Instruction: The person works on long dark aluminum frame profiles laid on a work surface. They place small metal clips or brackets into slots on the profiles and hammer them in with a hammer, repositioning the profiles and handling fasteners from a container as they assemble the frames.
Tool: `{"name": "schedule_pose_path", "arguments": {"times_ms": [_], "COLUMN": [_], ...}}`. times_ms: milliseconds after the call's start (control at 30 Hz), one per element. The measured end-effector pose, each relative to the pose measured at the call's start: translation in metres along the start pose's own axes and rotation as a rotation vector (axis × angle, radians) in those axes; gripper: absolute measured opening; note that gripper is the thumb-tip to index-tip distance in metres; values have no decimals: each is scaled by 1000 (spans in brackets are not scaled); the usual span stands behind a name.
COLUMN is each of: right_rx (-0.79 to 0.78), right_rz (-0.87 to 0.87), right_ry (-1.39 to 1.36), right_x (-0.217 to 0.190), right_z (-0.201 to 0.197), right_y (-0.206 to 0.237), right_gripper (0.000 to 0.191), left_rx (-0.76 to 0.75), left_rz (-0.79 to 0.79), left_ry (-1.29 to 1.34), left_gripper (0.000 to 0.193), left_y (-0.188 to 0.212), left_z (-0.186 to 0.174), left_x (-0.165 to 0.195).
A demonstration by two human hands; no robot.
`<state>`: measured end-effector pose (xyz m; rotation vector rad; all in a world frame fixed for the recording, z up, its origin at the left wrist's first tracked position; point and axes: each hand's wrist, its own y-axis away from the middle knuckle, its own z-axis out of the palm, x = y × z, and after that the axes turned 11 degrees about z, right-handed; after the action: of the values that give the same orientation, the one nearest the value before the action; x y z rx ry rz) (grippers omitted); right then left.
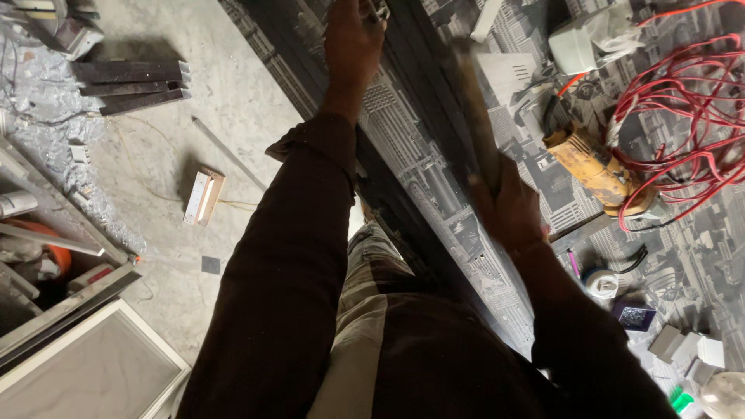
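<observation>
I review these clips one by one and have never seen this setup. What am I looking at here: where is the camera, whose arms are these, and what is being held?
The one picture comes from a camera worn on a person's head, looking down, so both dark-sleeved arms are that person's own. There is no machine. The left hand reaches far forward to a long dark strip lying on a board printed with a grey city picture; what it pinches there is cut off at the top edge. The right hand grips a blurred wooden handle, probably a hammer's; its head is not clear. To the right lie a yellow power tool and a tangle of red cable. Left is a concrete floor with a small wooden block.
</observation>
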<state>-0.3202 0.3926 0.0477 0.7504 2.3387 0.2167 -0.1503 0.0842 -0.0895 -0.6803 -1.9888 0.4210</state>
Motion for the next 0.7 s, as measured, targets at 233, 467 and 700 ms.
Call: {"name": "schedule_pose_path", "arguments": {"times_ms": [233, 467, 700], "right_rx": [44, 116, 124], "right_rz": [-219, -248, -111], "right_ry": [-13, -127, 18], "right_x": [-66, -65, -32], "right_z": [27, 42, 61], "right_y": [-65, -72, -69], "right_gripper": [51, 51, 51], "left_rx": [-57, -13, -20], "left_rz": [-95, -86, -75], "left_ry": [-85, -95, -74], "left_gripper": [55, 56, 69], "left_y": [-3, -1, 4], "left_z": [2, 6, 14], "left_x": [4, 5, -4]}}
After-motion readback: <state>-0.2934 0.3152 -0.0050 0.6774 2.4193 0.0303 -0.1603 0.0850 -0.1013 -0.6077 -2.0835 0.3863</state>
